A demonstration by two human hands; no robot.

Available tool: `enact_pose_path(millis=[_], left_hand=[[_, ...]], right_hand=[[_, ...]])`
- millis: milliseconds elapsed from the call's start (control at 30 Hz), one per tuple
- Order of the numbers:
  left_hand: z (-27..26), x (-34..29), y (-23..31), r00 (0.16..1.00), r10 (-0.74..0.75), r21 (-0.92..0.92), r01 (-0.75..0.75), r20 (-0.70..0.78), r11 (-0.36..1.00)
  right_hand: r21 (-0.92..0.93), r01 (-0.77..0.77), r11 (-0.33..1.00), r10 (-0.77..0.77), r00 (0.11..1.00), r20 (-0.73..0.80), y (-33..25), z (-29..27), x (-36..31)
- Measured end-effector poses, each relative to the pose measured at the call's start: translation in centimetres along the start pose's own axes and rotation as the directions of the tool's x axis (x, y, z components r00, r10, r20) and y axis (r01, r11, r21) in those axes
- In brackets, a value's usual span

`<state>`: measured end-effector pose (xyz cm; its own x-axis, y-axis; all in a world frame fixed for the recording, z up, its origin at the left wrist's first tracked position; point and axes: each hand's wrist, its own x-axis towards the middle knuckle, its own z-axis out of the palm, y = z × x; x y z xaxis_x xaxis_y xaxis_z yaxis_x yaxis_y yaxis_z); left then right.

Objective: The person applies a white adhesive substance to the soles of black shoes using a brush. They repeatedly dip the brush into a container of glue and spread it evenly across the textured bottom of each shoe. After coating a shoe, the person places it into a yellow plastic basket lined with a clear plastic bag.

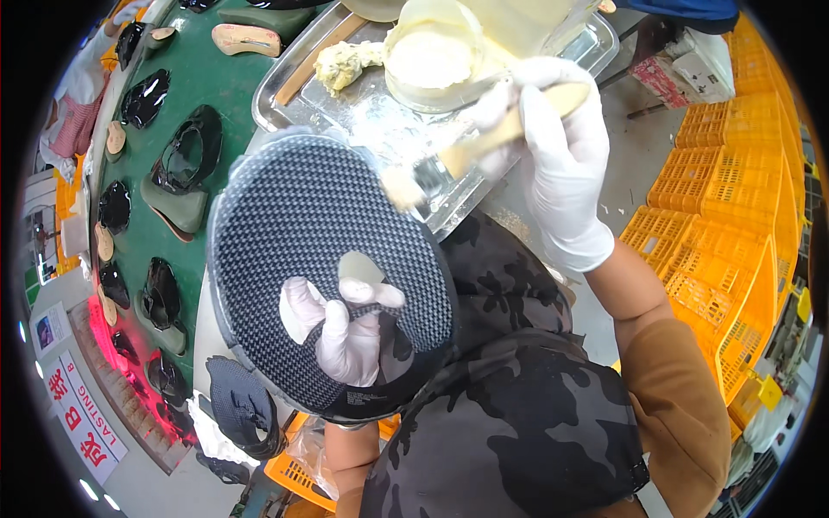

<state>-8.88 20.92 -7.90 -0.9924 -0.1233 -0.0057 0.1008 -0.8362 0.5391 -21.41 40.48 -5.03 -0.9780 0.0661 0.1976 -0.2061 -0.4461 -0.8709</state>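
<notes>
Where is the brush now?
In the head view's upper middle, the brush is in the right hand, its bristles close to the patterned shoe upper.

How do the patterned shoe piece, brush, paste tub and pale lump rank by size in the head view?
1. Patterned shoe piece, though nearness may enlarge it.
2. Paste tub and brush: too alike to rank; brush longer, tub broader.
3. Pale lump.

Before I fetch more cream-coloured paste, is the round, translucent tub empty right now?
Not empty: pale, cream-coloured paste shows inside the round, translucent tub; its depth I cannot tell.
</notes>
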Motion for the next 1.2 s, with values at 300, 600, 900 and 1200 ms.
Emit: enact_pose_path(millis=[300, 600, 900, 1200], left_hand=[[-0.6, 1.4, -0.1, 0.957, 0.234, 0.545, -0.291, 0.173, 0.786], [-1.5, 2.3, 1.1, 0.859, 0.242, 0.832, -0.502, 0.451, 0.234], [-5.2, 2.3, 1.7, 0.834, 0.345, 0.831, -0.515, 0.431, 0.208], [-5.6, 3.4, 2.0, 0.534, 0.411, 0.642, -0.745, 0.738, -0.185]], right_hand=[[-0.159, 0.039, 0.986, -0.014, 0.988, 0.156, -2.5, -0.6, -2.3], [-0.333, -0.142, 0.932, 0.238, 0.933, 0.27, -2.8, -0.3, -2.7], [-0.302, 0.0, 0.953, 0.111, 0.931, 0.349, -1.7, -0.1, -2.9], [-0.174, 0.002, 0.985, 0.075, 0.898, 0.433, -2.8, 0.7, -2.8]])
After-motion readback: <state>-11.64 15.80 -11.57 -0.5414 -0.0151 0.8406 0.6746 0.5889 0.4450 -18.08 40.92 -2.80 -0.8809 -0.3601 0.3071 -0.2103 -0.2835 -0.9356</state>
